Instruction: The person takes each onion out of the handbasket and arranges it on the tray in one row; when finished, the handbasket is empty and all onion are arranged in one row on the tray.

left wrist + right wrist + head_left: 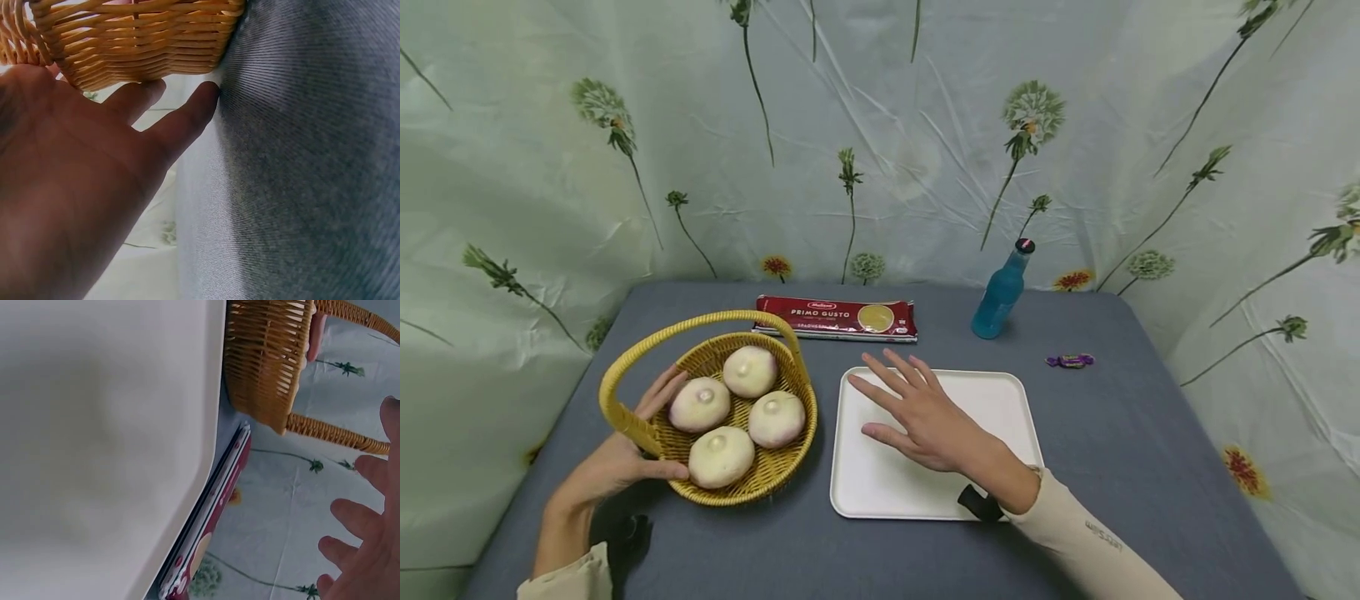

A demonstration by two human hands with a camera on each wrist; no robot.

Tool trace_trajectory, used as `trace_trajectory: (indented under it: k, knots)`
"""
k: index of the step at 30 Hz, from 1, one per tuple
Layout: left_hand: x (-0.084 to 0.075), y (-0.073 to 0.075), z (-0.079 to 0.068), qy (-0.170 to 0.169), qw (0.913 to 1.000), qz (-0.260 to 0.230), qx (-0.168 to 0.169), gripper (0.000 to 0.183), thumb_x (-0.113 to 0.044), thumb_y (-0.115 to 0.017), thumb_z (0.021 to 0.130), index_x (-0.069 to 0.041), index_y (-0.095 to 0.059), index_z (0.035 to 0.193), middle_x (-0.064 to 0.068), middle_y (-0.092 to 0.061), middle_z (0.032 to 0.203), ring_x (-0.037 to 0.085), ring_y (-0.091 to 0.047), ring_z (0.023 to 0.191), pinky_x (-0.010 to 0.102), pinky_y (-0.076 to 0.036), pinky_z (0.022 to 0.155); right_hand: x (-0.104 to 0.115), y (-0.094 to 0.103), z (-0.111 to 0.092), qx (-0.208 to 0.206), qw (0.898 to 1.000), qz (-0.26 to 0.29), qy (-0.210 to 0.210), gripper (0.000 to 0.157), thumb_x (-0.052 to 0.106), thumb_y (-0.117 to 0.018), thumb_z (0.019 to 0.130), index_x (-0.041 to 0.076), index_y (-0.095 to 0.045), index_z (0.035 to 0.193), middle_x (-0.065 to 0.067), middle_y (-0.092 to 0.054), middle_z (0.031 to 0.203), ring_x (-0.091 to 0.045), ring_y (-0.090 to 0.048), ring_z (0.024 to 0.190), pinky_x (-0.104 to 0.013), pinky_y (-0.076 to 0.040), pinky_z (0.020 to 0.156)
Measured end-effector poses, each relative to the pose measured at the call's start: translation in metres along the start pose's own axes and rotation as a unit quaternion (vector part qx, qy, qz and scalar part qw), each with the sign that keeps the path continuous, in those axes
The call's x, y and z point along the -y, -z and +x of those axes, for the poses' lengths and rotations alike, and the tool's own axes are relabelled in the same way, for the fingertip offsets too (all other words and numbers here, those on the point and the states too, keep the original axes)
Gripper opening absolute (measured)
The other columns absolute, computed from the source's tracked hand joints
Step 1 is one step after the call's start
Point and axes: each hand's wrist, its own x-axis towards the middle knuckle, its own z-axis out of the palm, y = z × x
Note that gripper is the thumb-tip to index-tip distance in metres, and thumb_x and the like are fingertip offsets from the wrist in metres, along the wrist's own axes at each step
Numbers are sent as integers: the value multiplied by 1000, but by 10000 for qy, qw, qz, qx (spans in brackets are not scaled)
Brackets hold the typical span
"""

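Observation:
A yellow wicker basket (pixel 741 498) with a tall hooped handle stands on the left of the table. Several pale, round, turnip-like vegetables (pixel 721 457) with faint purple tinges lie inside. My left hand (pixel 613 462) holds the basket's left side, thumb along the near rim and fingers further back. In the left wrist view, two fingers (pixel 181 125) stretch out against the lower wickerwork. Over a white rectangular tray (pixel 880 492) hovers my right hand (pixel 928 421), fingers spread and holding nothing. Bare tray surface fills much of the right wrist view.
A red spaghetti packet (pixel 835 318) lies behind the basket and tray. Toward the back right stands a blue bottle (pixel 1000 296) with a dark cap. A purple-wrapped candy (pixel 1070 361) lies right of the tray. Flower-patterned cloth (pixel 910 167) hangs behind the grey-blue table (pixel 1135 467).

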Motion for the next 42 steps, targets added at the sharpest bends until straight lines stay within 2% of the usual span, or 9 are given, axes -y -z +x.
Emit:
trace_trajectory:
  k: [8, 14, 23, 32, 38, 42]
  knots:
    - [2, 0, -3, -57, 10000, -61, -36, 119, 13, -82, 70, -9, -10, 162, 12, 8, 168, -6, 2, 149, 5, -18, 101, 14, -4, 16, -30, 9978, 217, 619, 58, 52, -41, 105, 30, -32, 158, 0, -23, 167, -26, -15, 154, -56, -21, 119]
    - [4, 1, 0, -125, 9999, 43, -49, 117, 12, -82, 71, -8, -12, 162, 14, 7, 168, -6, 0, 149, 5, -19, 101, 24, -8, 34, -89, 9925, 539, 1094, 56, 44, -52, 103, 24, -42, 154, -5, -35, 161, -24, -25, 151, -48, -26, 119]
    - [3, 0, 0, -132, 9998, -88, -73, 116, 14, -81, 70, -7, -13, 162, 14, 7, 168, -7, -1, 148, 5, -17, 101, 35, -22, 65, -95, 9797, 1188, 1611, 56, 35, -62, 100, 19, -46, 151, -9, -43, 154, -24, -34, 145, -40, -34, 116]
    - [1, -2, -1, -74, 9999, -82, -126, 116, 13, -81, 70, -8, -14, 162, 16, 5, 167, -6, -2, 148, 5, -17, 101, 39, -37, 84, 431, 9769, 1535, 1424, 58, 37, -64, 98, 21, -46, 151, -10, -41, 157, -22, -35, 144, -39, -33, 115]
    - [1, -1, -3, 307, 9993, 117, -168, 115, 6, -83, 74, -16, -13, 163, 17, 3, 167, -13, -2, 144, 2, -15, 98, 46, -43, 99, 743, 9756, 1501, 1418, 61, 39, -64, 98, 18, -45, 152, -12, -37, 159, -25, -32, 147, -40, -29, 118]
    - [0, -1, -3, 403, 9989, 180, -173, 115, 4, -83, 75, -18, -13, 163, 16, 2, 166, -15, -2, 142, 2, -14, 97, 47, -46, 106, 947, 9750, 1431, 1412, 62, 38, -65, 98, 16, -45, 152, -14, -35, 160, -26, -30, 149, -42, -27, 119]
